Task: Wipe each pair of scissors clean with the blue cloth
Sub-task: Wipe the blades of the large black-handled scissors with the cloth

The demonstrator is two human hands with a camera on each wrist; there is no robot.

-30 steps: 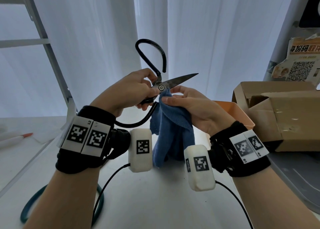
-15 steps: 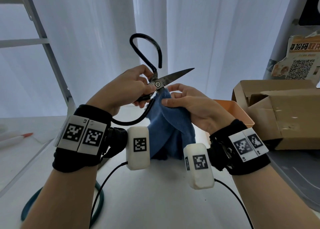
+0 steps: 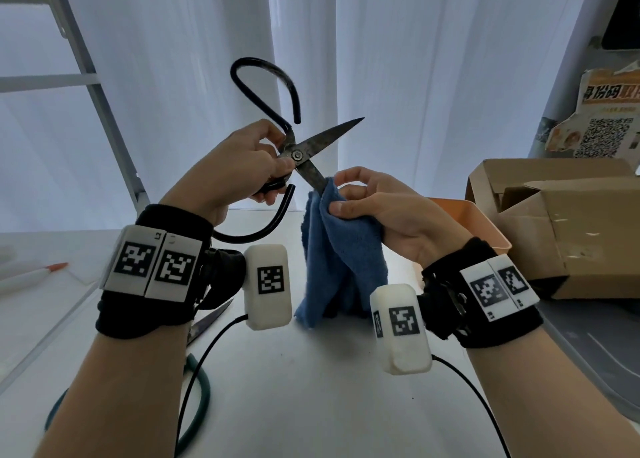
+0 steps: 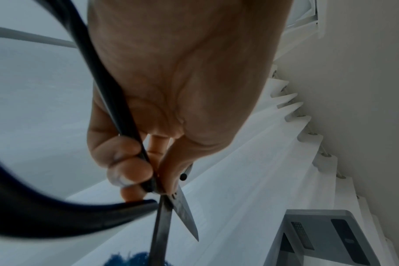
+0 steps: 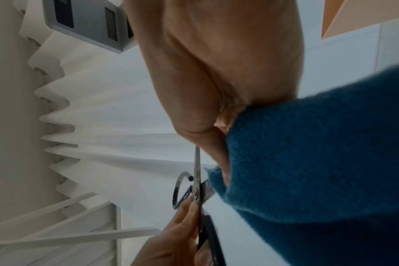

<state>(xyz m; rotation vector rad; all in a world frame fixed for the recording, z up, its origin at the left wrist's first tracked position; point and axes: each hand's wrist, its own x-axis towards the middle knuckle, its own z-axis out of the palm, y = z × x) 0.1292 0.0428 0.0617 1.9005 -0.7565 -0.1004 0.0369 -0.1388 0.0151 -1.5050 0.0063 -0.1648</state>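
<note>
My left hand (image 3: 270, 166) grips a pair of large black-handled scissors (image 3: 304, 152) near the pivot, held up above the table with the blades spread apart. One blade points up to the right; the lower blade runs down into the blue cloth (image 3: 339, 249). My right hand (image 3: 349, 198) pinches the cloth around that lower blade's tip, and the rest of the cloth hangs down to the table. In the left wrist view the scissors (image 4: 169, 212) spread below my fingers, with the cloth (image 4: 134, 259) at the bottom. The right wrist view shows the cloth (image 5: 307, 171) beside the scissors (image 5: 197, 180).
A second pair of scissors (image 3: 207, 322) with a green handle loop lies on the white table (image 3: 311, 405) under my left wrist. An orange tray (image 3: 464, 222) and cardboard boxes (image 3: 561, 222) stand at the right. A pen (image 3: 31, 277) lies at the far left. White curtains hang behind.
The scissors' blades have spread wider apart. My right hand with the cloth has slid from the pivot down along the lower blade to its tip.
</note>
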